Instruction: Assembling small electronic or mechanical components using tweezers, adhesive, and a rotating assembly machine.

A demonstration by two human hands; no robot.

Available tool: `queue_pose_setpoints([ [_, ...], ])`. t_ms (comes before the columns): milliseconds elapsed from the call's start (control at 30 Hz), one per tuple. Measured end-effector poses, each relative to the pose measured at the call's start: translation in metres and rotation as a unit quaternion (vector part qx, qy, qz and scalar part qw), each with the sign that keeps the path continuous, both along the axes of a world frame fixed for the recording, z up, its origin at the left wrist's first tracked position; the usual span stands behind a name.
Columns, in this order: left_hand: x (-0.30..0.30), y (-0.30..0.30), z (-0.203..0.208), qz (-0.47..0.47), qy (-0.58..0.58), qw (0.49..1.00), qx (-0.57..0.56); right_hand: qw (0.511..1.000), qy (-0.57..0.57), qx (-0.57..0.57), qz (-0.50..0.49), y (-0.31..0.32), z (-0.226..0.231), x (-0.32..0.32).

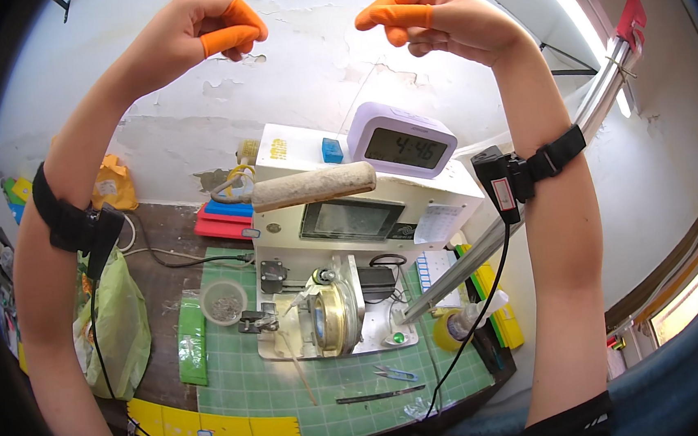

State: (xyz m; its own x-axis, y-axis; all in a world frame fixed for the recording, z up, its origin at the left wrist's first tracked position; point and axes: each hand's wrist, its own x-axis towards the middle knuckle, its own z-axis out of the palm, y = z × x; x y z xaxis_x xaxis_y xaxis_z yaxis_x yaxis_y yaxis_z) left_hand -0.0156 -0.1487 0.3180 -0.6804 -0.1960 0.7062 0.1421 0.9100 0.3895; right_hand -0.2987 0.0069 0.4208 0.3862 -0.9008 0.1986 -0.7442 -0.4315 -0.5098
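Both my arms are raised, so my hands are high in front of the pale wall. My left hand (205, 31) is closed in a pinch, with orange finger cots on the thumb and index finger. Opposite it, my right hand (422, 17) also pinches, with orange finger cots on its fingers. A wide gap separates the two. Whatever lies between the fingertips, if anything, is too small to make out. Below them stands a white bench machine (286, 247) with a dark screen. A spool of gold-coloured wire or thread (330, 322) is mounted at its front.
A lilac digital clock (403, 141) and a small blue box (331, 150) sit on the machine. On the green cutting mat (240, 399) lie blue-handled thread snips (396, 373), a dark strip (379, 395) and a round tub (224, 301). A padded bar (314, 186) juts across the machine.
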Motion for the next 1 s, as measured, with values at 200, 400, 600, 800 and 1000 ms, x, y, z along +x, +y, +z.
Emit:
queue_pose_setpoints([
  [200,0.012,-0.007,-0.011,0.03,-0.03,0.999,-0.011,0.996,0.071,0.026,-0.048,0.023,0.004,-0.007],
  [400,0.036,-0.006,-0.013,0.089,-0.099,0.991,-0.001,0.976,0.157,0.035,-0.147,0.038,0.006,-0.012],
  [600,0.064,-0.015,-0.008,0.059,-0.113,0.99,0.06,0.968,0.191,0.119,-0.106,0.045,0.007,-0.021],
  [800,0.037,0.009,-0.008,0.053,-0.218,0.973,0.061,0.89,0.334,0.176,-0.255,0.029,0.005,0.013],
  [1000,-0.008,0.018,0.0,0.127,-0.308,0.937,-0.109,0.811,0.453,0.141,-0.342,-0.014,-0.004,0.025],
])
